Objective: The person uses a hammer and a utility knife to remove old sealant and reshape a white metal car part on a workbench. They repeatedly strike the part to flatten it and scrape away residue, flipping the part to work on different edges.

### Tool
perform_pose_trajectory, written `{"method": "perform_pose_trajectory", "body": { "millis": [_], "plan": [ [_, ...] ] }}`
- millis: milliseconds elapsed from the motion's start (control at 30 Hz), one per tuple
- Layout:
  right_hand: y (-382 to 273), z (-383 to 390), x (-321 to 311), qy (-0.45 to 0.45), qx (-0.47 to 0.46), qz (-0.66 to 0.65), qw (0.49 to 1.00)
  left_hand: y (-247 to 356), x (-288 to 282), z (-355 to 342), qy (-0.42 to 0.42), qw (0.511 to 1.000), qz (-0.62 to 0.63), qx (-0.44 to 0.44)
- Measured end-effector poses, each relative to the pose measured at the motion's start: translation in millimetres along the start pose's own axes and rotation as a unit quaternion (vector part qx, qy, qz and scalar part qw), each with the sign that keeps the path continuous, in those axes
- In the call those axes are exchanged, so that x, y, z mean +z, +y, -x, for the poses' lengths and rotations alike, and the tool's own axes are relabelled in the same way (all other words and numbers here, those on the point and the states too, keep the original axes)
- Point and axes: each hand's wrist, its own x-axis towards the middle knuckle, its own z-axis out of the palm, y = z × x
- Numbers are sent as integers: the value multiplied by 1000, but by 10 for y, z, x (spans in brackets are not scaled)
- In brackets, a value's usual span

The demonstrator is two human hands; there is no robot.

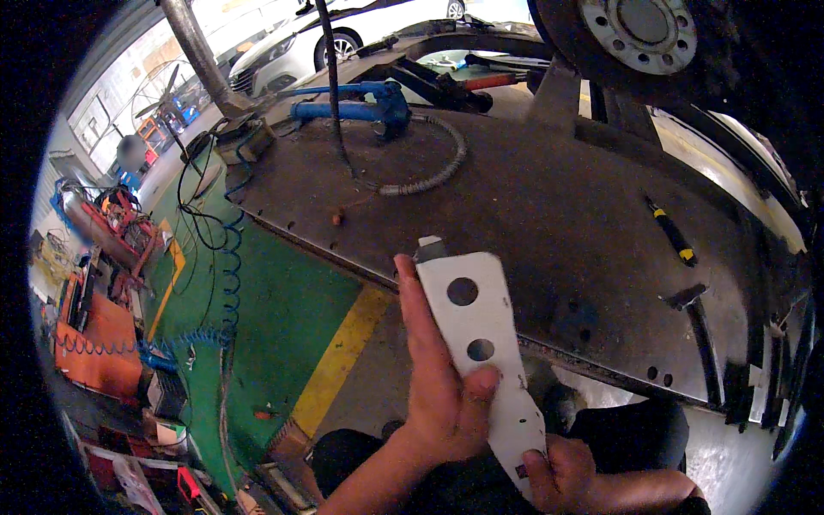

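A white metal plate [506, 360] with two large round holes and smaller holes stands at a slant in front of me, over the edge of the dark steel bench. My left hand [438, 395] grips it along its left side, fingers stretched up the edge and thumb pressed on its face near the lower large hole. My right hand [558, 476] is closed on the plate's bottom end, thumb on the front. To the right on the bench [558, 215] lie a yellow-and-black pliers-like tool [670, 232] and a hammer [704, 335].
A blue hydraulic pump [360, 112] with a coiled hose [429, 184] sits at the bench's back. A brake disc [635, 43] hangs upper right; a white car [292, 56] is beyond. Air hoses [232, 275], an orange tool cart [99, 330] and green floor [292, 318] are left.
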Motion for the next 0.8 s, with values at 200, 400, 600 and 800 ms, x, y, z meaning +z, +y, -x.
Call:
{"method": "perform_pose_trajectory", "body": {
  "millis": [200, 400, 600, 800],
  "plan": [
    [41, -50, -39, 33, -11, 71, 997, 160, -7, 46, -80, 940, -318, 96],
    [1, -77, -64, -8, 62, 106, 992, 229, 6, 40, -133, 921, -362, 49],
    [10, -69, -94, 54, 58, 62, 995, 244, 176, 169, -203, 919, -337, 38],
    [-72, -233, -150, 70, -34, 22, 997, 142, 312, 297, -213, 922, -320, 48]
  ]
}}
